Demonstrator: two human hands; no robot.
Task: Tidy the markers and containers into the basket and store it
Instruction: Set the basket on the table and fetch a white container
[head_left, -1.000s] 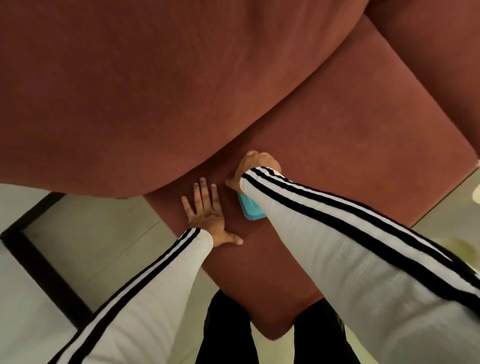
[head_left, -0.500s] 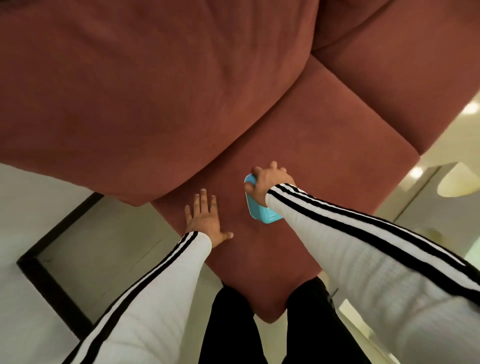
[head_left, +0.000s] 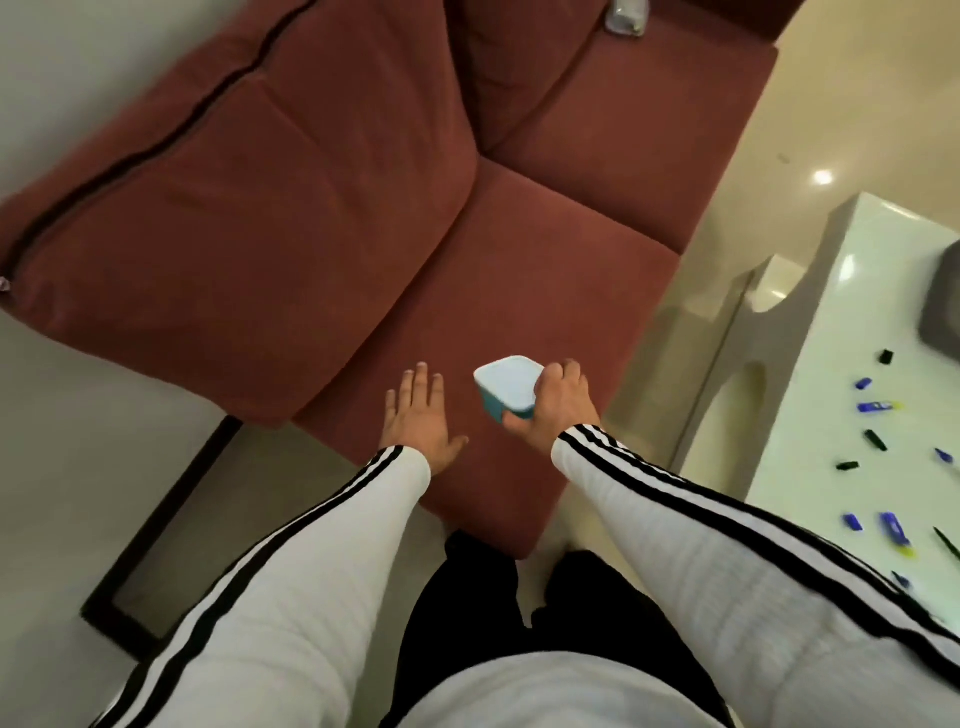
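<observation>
Head view, one item in hand: your right hand (head_left: 558, 402) grips a small teal container (head_left: 506, 387) with a pale lid, fingers curled over its far right edge and thumb at the near corner. The container is tilted and sits above the front part of the sofa (head_left: 519, 260) seat, a dark red piece with loose back cushions. Your left hand (head_left: 418, 415) is flat and holds nothing, fingers straight and slightly spread over the same seat, just beside the container; whether it touches the fabric cannot be told. Both arms are in white sleeves (head_left: 727, 545) with black stripes. To your right stands a glossy white worktop (head_left: 852, 322), well apart from the container, with blue markers (head_left: 875, 406) and small dark caps (head_left: 875, 439) scattered on it. A grey object (head_left: 943, 306) at the worktop's far edge is cut off and blurred.
</observation>
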